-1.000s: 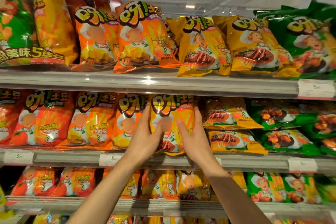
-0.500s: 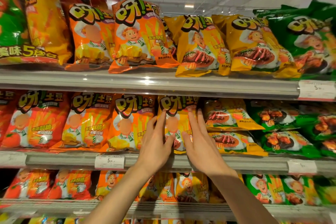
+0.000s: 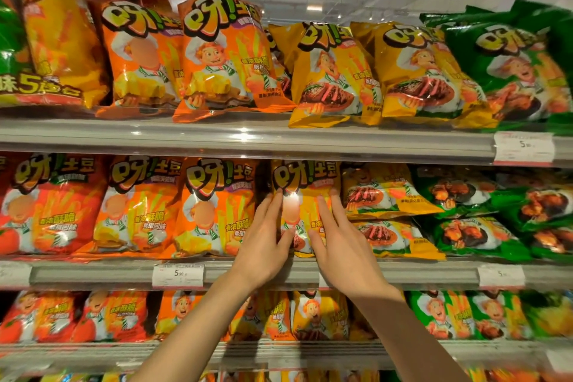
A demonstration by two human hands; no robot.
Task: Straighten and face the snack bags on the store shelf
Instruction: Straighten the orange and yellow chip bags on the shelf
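Just my two bare arms coming up from the bottom of the frame, no sleeves anywhere in shot, so whatever top I've got on ends above where the picture cuts off. Left hand (image 3: pixel 263 245) and right hand (image 3: pixel 344 253) sit around the middle: no rings, no watch, no bracelets, no gloves. Nails look short and plain, no polish that I can make out.

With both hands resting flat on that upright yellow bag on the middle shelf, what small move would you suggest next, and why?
Probably lift both hands away and turn to the flat yellow bags just to its right. The left hand and right hand lie open on the yellow bag, which already stands upright, label forward, while its neighbours lie stacked on their backs.
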